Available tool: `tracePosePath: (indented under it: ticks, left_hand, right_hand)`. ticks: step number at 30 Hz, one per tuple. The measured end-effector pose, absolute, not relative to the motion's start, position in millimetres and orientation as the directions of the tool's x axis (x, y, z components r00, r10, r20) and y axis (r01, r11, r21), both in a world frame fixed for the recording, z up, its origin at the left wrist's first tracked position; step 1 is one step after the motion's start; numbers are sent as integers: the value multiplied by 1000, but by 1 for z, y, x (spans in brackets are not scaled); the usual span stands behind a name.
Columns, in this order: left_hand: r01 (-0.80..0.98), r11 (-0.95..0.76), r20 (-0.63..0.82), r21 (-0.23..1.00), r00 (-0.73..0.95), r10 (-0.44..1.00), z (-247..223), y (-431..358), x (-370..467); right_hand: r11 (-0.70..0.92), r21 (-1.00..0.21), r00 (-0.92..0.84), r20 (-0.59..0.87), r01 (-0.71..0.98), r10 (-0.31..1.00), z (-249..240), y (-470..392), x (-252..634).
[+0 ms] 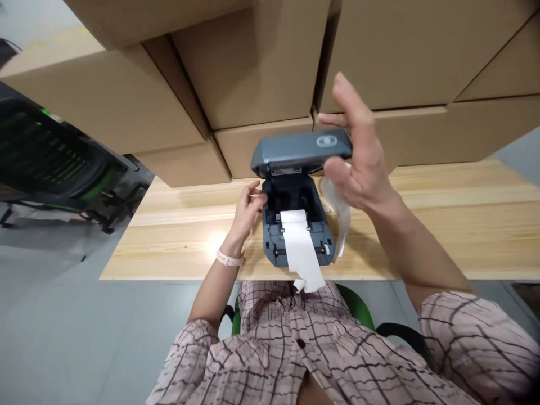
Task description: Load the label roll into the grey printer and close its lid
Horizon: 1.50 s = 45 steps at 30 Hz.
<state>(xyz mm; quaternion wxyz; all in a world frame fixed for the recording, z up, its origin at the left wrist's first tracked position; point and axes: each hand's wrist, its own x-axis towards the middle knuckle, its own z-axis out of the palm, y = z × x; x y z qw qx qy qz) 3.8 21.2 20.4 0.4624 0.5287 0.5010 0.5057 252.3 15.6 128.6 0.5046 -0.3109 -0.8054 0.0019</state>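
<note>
From here, the printer (269, 225) sits open at the table's (169, 236) near edge, the left hand (248, 211) resting half-curled fingertips on its side, the right hand (363, 152) spread loosely round the raised lid's (299, 147) end. Should that lid slip, it could nip fingers, or crease the white strip (299, 242) lying over the front, its torn end hanging past the edge; loose paper (341, 216) beside the printer could snag the right wrist, and the boxes (261, 147) behind crowd the lid.

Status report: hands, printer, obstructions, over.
Left hand at left side of printer. Right hand spread at right end of raised lid. Paper strip out front. Boxes close behind.
</note>
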Motion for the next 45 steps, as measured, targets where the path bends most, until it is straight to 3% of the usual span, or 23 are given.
tracePosePath:
  ticks: [6, 12, 13, 15, 18, 20, 24, 28, 31, 34, 37, 41, 45]
  left_hand:
    - [71, -135, 120, 988, 188, 975, 9, 1, 11]
    - [64, -127, 113, 990, 189, 975, 10, 4, 10]
    - [67, -131, 116, 989, 190, 975, 10, 4, 9]
    - [77, -141, 124, 987, 192, 973, 11, 4, 9]
    - [88, -159, 138, 983, 210, 968, 12, 5, 8]
    - [96, -170, 145, 981, 225, 964, 13, 6, 7]
    - [98, -175, 147, 980, 243, 959, 10, 9, 6]
    - [30, -190, 173, 981, 288, 942, 6, 10, 2]
    - [2, -185, 174, 983, 330, 928, 4, 11, -1]
    - [8, -186, 172, 983, 343, 923, 5, 11, -3]
    - [18, -183, 166, 983, 340, 926, 5, 12, -3]
    - [10, -185, 171, 983, 334, 927, 6, 11, -3]
    - [33, -195, 172, 980, 347, 922, 7, 8, -3]
  right_hand:
    - [732, -450, -216, 757, 512, 616, 168, 74, 245]
    - [701, -280, -192, 836, 656, 514, 145, 45, 236]
    - [699, -257, -283, 780, 668, 558, 136, 35, 234]
    - [710, -237, -543, 501, 663, 674, 116, 19, 230]
    - [745, -266, -761, 57, 612, 646, 94, 10, 226]
    - [756, -298, -800, -47, 582, 598, 85, 14, 223]
    - [751, -399, -837, -88, 526, 540, 83, 27, 224]
    - [679, -596, -866, -57, 429, 497, 99, 30, 247]
    - [573, -779, -889, 43, 256, 455, 114, 17, 292]
    - [504, -861, -835, 228, 69, 502, 117, -3, 355]
    - [498, -856, -665, 292, 139, 688, 100, -17, 407]
    - [319, -851, -398, 145, 416, 906, 58, -11, 425]
    - [57, -903, -301, -82, 426, 950, 26, -1, 416]
